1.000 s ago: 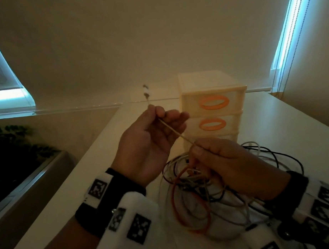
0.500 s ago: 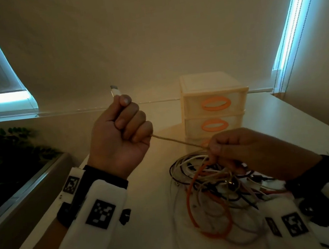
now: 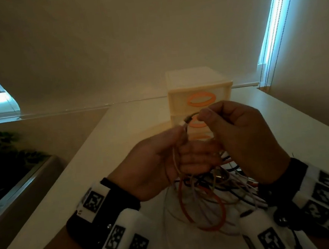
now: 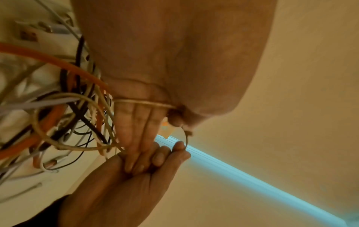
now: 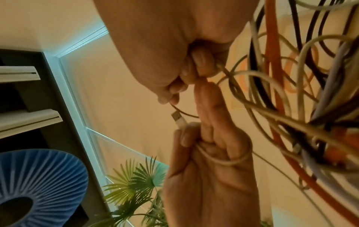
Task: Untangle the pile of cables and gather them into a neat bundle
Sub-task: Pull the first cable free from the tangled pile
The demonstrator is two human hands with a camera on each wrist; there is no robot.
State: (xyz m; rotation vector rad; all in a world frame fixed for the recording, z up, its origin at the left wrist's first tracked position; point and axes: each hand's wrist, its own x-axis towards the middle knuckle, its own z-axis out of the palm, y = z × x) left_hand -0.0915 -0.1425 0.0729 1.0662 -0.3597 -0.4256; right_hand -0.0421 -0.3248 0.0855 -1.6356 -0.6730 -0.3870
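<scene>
A tangled pile of cables [image 3: 204,196], with white, black and a thick orange cable [image 3: 185,212], lies on the white table [image 3: 121,148] below both hands. My left hand [image 3: 179,141] holds its fingers out straight, and a thin beige cable [image 4: 143,103] loops around them. Its thumb pinches the cable's white USB plug [image 5: 179,120]. Just right of it, my right hand [image 3: 205,116] pinches the same cable [image 5: 223,161] between thumb and fingertip. The two hands touch above the pile [image 5: 291,107].
A cream drawer unit [image 3: 198,89] with orange handles stands right behind the hands. The table's left edge drops toward a dark planter [image 3: 12,159]. A blue ribbed object [image 5: 38,176] and a palm plant [image 5: 136,184] lie lower on the left.
My left hand swung back from the upper left to meet my right hand. The stretched beige cable is now looped around the left fingers, and both hands sit higher over the pile.
</scene>
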